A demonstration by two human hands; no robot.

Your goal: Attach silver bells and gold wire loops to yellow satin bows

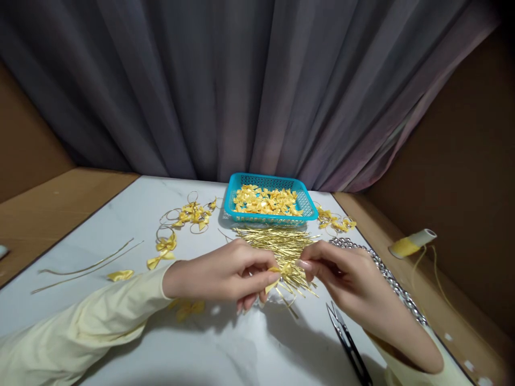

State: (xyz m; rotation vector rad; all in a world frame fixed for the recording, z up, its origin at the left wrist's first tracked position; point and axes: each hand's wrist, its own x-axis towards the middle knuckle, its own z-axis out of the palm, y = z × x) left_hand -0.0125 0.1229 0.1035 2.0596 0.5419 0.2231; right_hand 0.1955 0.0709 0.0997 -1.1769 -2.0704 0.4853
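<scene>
Over the middle of the table, my left hand [241, 273] pinches the left side of a small yellow ribbon bow [286, 269] between thumb and fingers. A silvery bead shows near its middle, and thin gold ends hang below it. My right hand [341, 271] is closed in a pinch at the bow's right edge; its fingertips partly hide what they grip. Beneath and behind the hands lies a pile of gold twist ties [277, 241]. A pair of black-handled thread snips [348, 343] lies below my right hand, blades pointing away from me.
At the back stands a blue basket [273, 218] full of yellow bows. Bows with wire loops [195, 214] lie to its left, more bows [336, 221] to its right. A silver bead string [396, 287] runs down the right edge, near a thread spool [412, 244]. Grey curtains [241, 91] hang behind.
</scene>
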